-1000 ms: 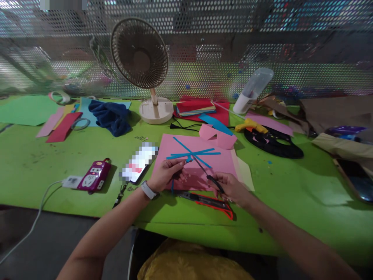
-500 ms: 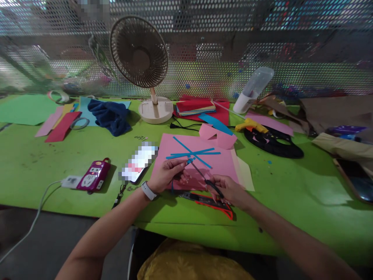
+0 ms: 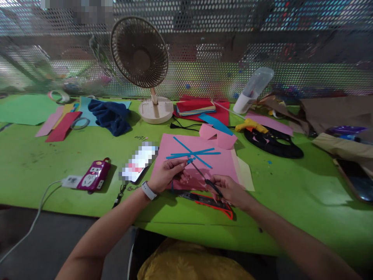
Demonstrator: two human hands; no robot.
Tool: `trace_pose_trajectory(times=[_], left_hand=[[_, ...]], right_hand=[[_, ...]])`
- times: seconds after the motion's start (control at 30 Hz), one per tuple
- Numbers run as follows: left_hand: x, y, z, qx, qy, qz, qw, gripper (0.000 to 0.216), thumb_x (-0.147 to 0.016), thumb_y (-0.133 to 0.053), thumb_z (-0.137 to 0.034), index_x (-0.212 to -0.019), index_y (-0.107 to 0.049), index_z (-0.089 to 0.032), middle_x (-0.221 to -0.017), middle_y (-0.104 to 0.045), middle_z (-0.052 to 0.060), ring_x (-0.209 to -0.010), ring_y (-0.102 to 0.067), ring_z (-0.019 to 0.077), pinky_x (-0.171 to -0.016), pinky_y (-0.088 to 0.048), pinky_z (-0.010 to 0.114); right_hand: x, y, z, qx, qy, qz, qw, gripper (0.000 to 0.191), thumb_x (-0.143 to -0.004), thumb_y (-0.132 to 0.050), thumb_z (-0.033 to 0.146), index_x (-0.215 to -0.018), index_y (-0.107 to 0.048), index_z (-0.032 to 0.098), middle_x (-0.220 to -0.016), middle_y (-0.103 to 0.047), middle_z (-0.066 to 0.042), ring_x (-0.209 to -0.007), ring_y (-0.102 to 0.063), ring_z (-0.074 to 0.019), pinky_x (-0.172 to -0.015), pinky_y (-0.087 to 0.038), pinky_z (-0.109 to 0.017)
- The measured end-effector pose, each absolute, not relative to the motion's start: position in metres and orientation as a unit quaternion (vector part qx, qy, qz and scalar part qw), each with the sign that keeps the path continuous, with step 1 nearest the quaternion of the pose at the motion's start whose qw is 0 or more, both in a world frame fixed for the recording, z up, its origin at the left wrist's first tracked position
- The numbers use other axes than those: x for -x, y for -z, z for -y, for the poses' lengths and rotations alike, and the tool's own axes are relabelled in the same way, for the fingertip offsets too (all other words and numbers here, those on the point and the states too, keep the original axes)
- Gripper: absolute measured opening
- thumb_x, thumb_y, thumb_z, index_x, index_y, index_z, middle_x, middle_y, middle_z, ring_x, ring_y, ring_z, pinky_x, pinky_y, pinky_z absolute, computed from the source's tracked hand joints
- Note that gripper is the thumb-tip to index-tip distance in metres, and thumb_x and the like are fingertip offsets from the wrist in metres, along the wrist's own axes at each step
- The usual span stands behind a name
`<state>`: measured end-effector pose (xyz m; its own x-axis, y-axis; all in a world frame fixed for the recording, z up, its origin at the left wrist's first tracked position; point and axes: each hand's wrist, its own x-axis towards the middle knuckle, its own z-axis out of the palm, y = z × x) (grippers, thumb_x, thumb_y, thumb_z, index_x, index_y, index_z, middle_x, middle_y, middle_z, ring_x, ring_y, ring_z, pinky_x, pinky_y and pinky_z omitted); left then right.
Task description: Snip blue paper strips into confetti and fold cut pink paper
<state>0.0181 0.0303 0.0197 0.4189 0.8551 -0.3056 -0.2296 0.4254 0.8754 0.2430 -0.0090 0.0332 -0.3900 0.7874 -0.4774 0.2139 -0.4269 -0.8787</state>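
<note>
As the left hand (image 3: 170, 174) pinches one strip (image 3: 189, 160), the right hand (image 3: 229, 189) grips one pair of scissors (image 3: 209, 182). Two phones (image 3: 354, 178) lie centre-left and far right.

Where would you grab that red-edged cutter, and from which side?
Probably by the wide, red-edged end of the cutter, coming from the near right: that end sticks out on the near side of the right hand, while the narrow end points left. Whether a blade is out is unclear.

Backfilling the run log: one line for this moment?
left hand: pinching blue strip | right hand: holding scissors at strip | pink paper: beneath strip
</note>
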Motion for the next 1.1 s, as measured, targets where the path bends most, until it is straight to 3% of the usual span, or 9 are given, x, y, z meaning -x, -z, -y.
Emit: trace_pose_trajectory(times=[0.33,0.6,0.9,1.1], left_hand=[[-0.017,-0.019,-0.031,-0.404,-0.358,-0.402,0.740,0.056,-0.071,-0.075,-0.044,-0.115,-0.063,-0.011,-0.067,-0.069,0.003,-0.051,-0.064,0.0108,-0.048,-0.049,0.019],[-0.017,-0.018,-0.032,-0.391,-0.355,-0.417,0.739,0.045,-0.069,-0.076,-0.045,-0.096,-0.066,-0.011,-0.063,-0.069,0.003,-0.047,-0.062,0.0104,-0.047,-0.049,0.019],[-0.017,-0.021,-0.032,-0.386,-0.376,-0.419,0.731,0.042,-0.069,-0.076,-0.043,-0.094,-0.066,-0.011,-0.064,-0.069,0.003,-0.048,-0.062,0.0095,-0.049,-0.048,0.019],[-0.018,-0.022,-0.030,-0.384,-0.378,-0.408,0.737,0.046,-0.070,-0.076,-0.044,-0.100,-0.066,-0.011,-0.065,-0.068,0.002,-0.049,-0.061,0.0098,-0.049,-0.048,0.019]], right_hand=[[-0.245,-0.025,0.009,0.511,-0.659,0.507,0.217,0.047,-0.066,-0.067,0.062,-0.073,-0.053,0.018,-0.048,-0.054,0.005,-0.036,-0.042,-0.0052,-0.035,-0.023,-0.019],[-0.248,-0.021,0.009,0.520,-0.646,0.513,0.222,0.047,-0.068,-0.067,0.061,-0.078,-0.056,0.016,-0.050,-0.055,0.004,-0.035,-0.040,-0.0052,-0.035,-0.025,-0.019],[-0.247,-0.026,0.006,0.522,-0.662,0.489,0.224,0.049,-0.065,-0.069,0.062,-0.075,-0.054,0.017,-0.049,-0.058,0.003,-0.033,-0.034,-0.0038,-0.034,-0.023,-0.019],[-0.244,-0.029,0.009,0.517,-0.672,0.486,0.212,0.049,-0.062,-0.071,0.062,-0.073,-0.053,0.018,-0.050,-0.057,0.003,-0.039,-0.045,-0.0071,-0.038,-0.028,-0.019]])
